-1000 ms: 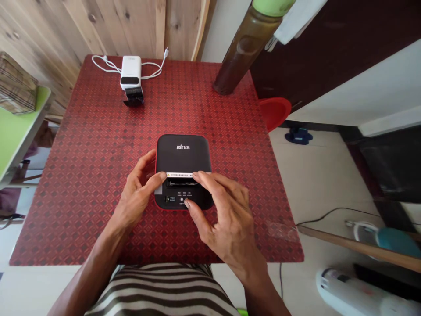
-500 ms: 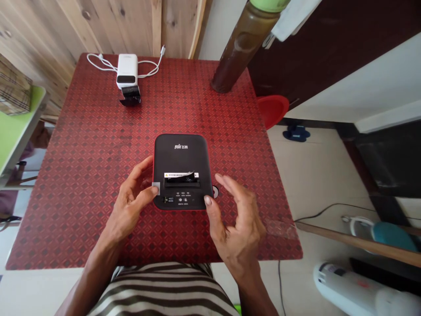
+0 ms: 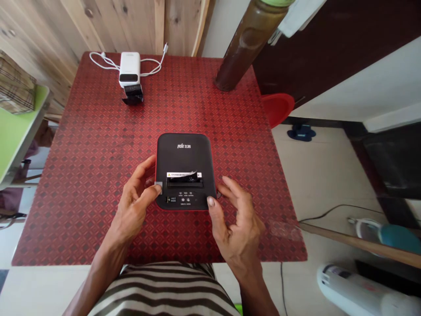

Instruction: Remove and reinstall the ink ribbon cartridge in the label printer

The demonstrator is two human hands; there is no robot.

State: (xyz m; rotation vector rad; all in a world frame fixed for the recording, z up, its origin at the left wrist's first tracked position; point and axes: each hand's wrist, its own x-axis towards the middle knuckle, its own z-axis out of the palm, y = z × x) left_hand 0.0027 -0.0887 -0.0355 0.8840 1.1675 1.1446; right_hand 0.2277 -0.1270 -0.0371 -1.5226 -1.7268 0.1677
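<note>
A black printer [image 3: 184, 160] with red edges lies on the red patterned table. A dark torn strip [image 3: 184, 177] sticks out of its slot, beside a white warning label. My left hand [image 3: 134, 199] is closed on the printer's left side, its thumb pressing a grey tab [image 3: 158, 188] and its fingers along the edge. At the lower right corner, the thumb of my right hand [image 3: 238, 219] touches the printer. The other fingers of that hand curl at the right side, partly covering a small round part there.
A white power bank [image 3: 129, 68] with a white cable and a black folded piece [image 3: 133, 94] lie at the back left of the table [image 3: 98, 131]. A tall brown bottle [image 3: 243, 48] stands at the back right. Beyond the right edge is a red stool [image 3: 278, 109].
The whole view has shifted slightly to the right. My right fingers have curled in closer to the printer's side, over the round part. My left thumb stays on the grey tab.
</note>
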